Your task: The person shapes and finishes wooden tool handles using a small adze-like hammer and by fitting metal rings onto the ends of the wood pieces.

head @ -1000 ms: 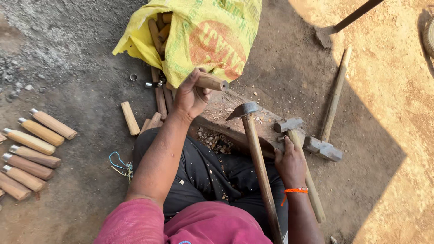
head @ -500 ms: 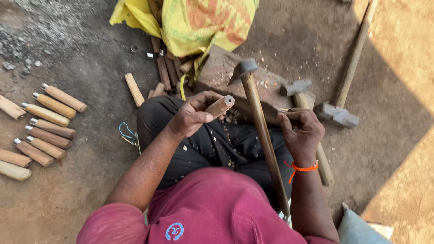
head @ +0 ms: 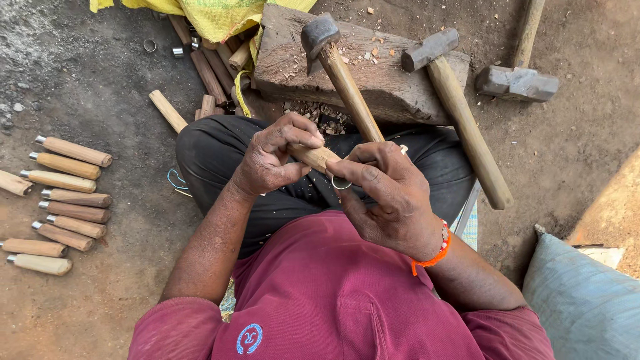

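I sit on the ground with a short wooden handle [head: 315,157] held over my lap. My left hand [head: 272,157] grips its left part. My right hand [head: 383,193] pinches a small metal ring [head: 341,183] at the handle's near end. A hammer [head: 340,67] with a wooden shaft leans from the wooden block [head: 373,73] toward my hands, passing behind my right hand's fingers. A second hammer [head: 453,100] lies across the block's right end.
Several finished wooden handles with metal ferrules [head: 63,197] lie in a row on the dirt at left. A yellow sack [head: 220,15] with raw wooden sticks [head: 210,73] spills at top. Loose metal rings [head: 151,45] lie nearby. A hammer head [head: 517,83] rests at right, a grey sack [head: 587,300] at lower right.
My left hand pulled the wooden handle from the sack back to my lap. My right hand left the hammer shaft and came onto the handle's end with a ring. The view tilted down.
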